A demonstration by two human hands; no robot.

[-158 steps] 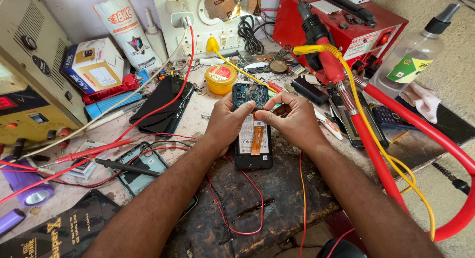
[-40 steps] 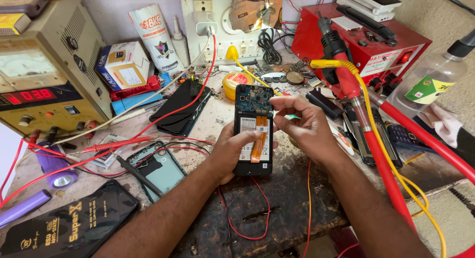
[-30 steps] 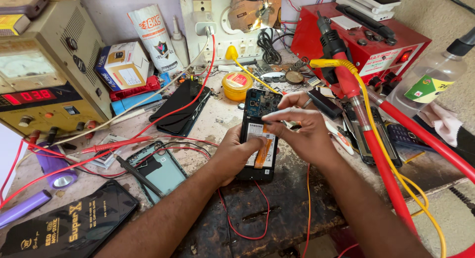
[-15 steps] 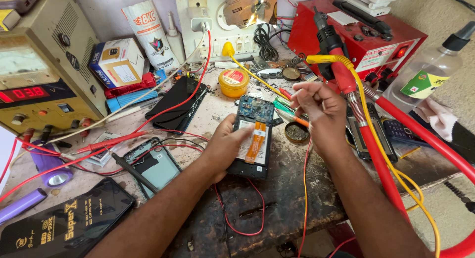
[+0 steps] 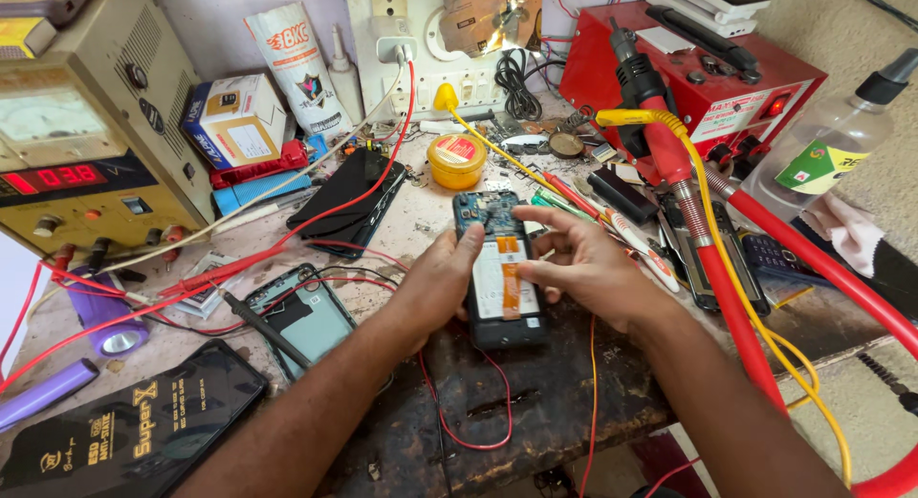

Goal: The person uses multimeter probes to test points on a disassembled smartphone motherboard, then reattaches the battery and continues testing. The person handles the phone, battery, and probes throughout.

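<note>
Both hands [image 5: 507, 269] on opened phone [image 5: 502, 278], wires [image 5: 478, 402] around.

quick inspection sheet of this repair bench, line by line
surface: worn, stained workbench.
job's things: opened phone, back off, board and orange flex exposed.
clutter: yellow tin, black phone, framed phone, boxes.
grippers: left hand holds the phone's left edge; right hand rests fingertips on its right side.
cables: red leads, yellow wire.
surroundings: power supply, red station, spray bottle.
</note>
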